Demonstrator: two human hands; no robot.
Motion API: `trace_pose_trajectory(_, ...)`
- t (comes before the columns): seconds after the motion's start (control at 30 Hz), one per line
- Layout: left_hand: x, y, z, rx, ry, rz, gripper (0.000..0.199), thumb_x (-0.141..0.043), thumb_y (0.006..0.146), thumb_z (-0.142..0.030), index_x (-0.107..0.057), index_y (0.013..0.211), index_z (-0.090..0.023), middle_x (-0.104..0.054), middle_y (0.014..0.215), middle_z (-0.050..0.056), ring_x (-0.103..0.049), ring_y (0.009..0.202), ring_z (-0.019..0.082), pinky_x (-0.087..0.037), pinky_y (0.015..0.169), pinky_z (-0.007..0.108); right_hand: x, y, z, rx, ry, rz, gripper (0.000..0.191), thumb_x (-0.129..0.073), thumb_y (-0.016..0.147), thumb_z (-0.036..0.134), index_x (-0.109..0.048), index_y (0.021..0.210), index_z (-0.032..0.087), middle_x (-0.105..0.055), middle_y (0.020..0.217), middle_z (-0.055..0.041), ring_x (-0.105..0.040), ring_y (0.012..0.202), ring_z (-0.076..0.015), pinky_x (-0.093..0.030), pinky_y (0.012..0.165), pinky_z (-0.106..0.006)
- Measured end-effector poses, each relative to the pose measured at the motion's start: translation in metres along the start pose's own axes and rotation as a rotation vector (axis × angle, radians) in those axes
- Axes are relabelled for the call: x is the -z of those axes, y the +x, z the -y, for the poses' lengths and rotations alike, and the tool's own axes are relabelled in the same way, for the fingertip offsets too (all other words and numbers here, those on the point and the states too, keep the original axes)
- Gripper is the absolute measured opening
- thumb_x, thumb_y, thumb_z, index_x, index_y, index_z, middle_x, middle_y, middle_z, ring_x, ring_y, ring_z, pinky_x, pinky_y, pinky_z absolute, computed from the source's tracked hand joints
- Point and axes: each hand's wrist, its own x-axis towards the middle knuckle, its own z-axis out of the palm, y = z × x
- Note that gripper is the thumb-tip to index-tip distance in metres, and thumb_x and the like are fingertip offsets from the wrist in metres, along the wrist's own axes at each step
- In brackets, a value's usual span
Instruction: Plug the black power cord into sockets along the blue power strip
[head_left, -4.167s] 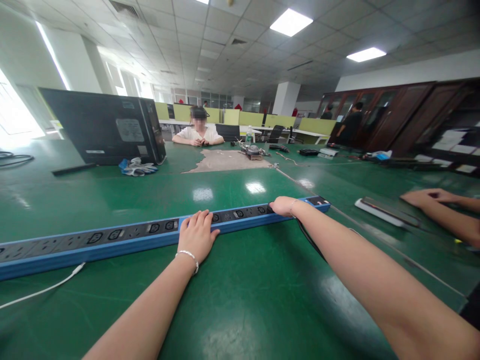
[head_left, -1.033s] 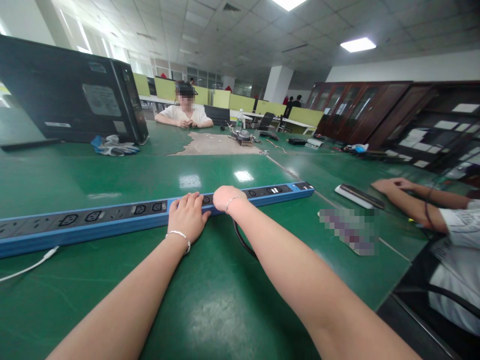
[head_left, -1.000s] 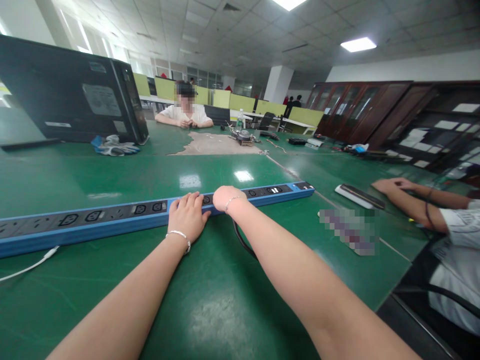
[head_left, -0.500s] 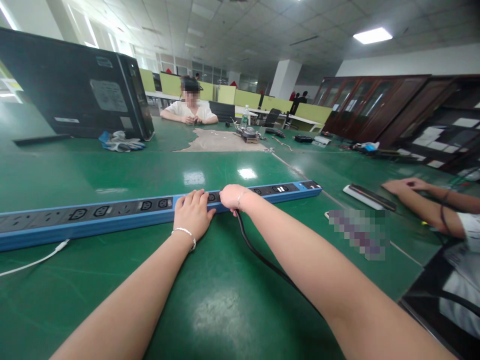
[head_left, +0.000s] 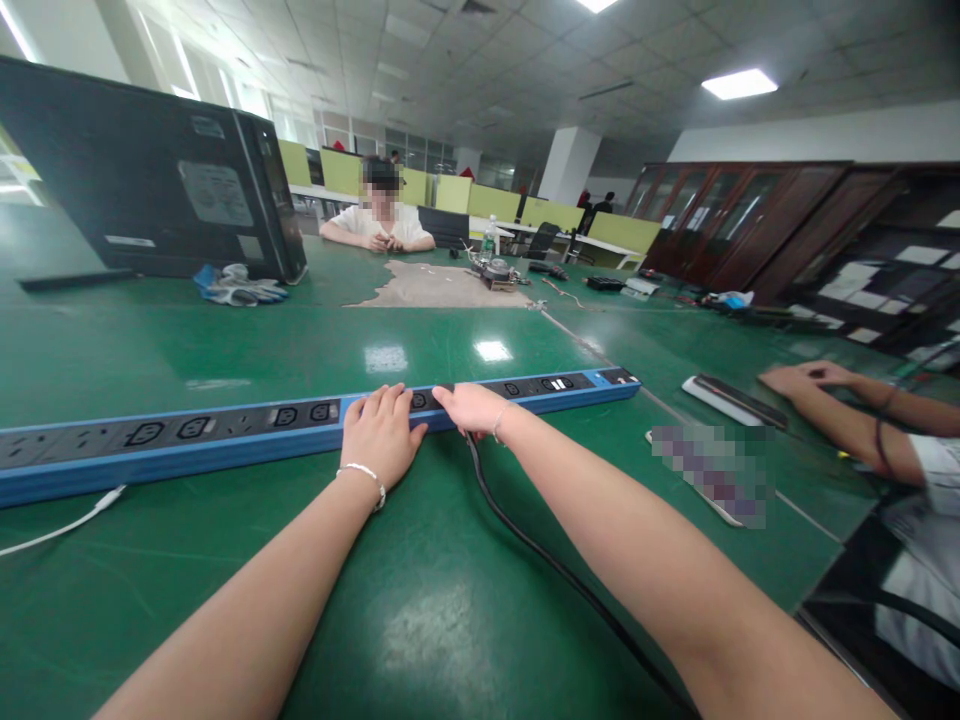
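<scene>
Long blue-sided pwr strip [head_left: 322, 438] lies across table [head_left: 420, 560], mid-left edge of frame to right of centre, sockets up. L hand [head_left: 379, 432] on top of it near frame centre: four fingers laid flat nearly side by side, thumb out along front edge, nothing pinched. R hand [head_left: 472, 408] just beside, closed round end of blk cable [head_left: 562, 570]; exact fingertip grip hidden, can't tell. Cable runs to bottom right, partly under forearm.

Further out: wht cable [head_left: 109, 497] lower left; gloves [head_left: 238, 285] and PC tower [head_left: 150, 180] upper left; phone [head_left: 705, 478] and wht/blk device [head_left: 731, 400] right, co-worker's hands [head_left: 810, 375] beyond; another person [head_left: 379, 235] upper centre.

Risks, my view: strip could skid on glossy top if L hand presses too lightly; forearm snagging cable could yank its end askew; slanted push could jam.

Writing: tower label [head_left: 215, 193] unreadable on my feed; no brand legible on strip; phone screen pixelated.
</scene>
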Motion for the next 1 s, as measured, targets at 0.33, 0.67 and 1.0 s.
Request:
trace_pose_trajectory(0.33, 0.0, 0.001, -0.001, 0.007, 0.031, -0.003, 0.046, -0.047, 0.083, -0.039, -0.05, 0.124, -0.018, -0.054, 0.131, 0.01, -0.046, 0.122, 0.026, -0.033, 0.1, 0.043, -0.044, 0.002, -0.075, 0.114, -0.055, -0.731, 0.031, -0.036, 0.093, 0.027, -0.061, 0.108, 0.018, -0.062, 0.115, -0.0075, -0.052, 0.108, -0.0181, -0.034, 0.093, -0.03)
trace_pose_trajectory(0.67, 0.003, 0.002, -0.007, 0.014, 0.013, 0.035, 0.05, -0.046, 0.085, -0.038, -0.042, 0.132, -0.021, -0.049, 0.136, 0.01, -0.042, 0.126, 0.026, -0.033, 0.103, 0.043, -0.054, 0.01, -0.079, 0.133, 0.049, -0.742, 0.035, -0.037, 0.089, 0.021, -0.063, 0.111, 0.019, -0.063, 0.119, -0.0066, -0.051, 0.112, -0.0176, -0.031, 0.096, -0.033)
trace_pose_trajectory(1.0, -0.001, 0.019, -0.033, -0.23, -0.02, -0.01, 0.04, -0.041, 0.089, -0.027, -0.049, 0.128, -0.019, -0.048, 0.136, 0.011, -0.048, 0.121, 0.021, -0.041, 0.101, 0.037, -0.054, 0.009, -0.08, 0.128, 0.119, -0.736, 0.034, -0.038, 0.089, 0.023, -0.064, 0.111, 0.02, -0.063, 0.119, -0.0057, -0.051, 0.113, -0.0185, -0.03, 0.096, -0.034)
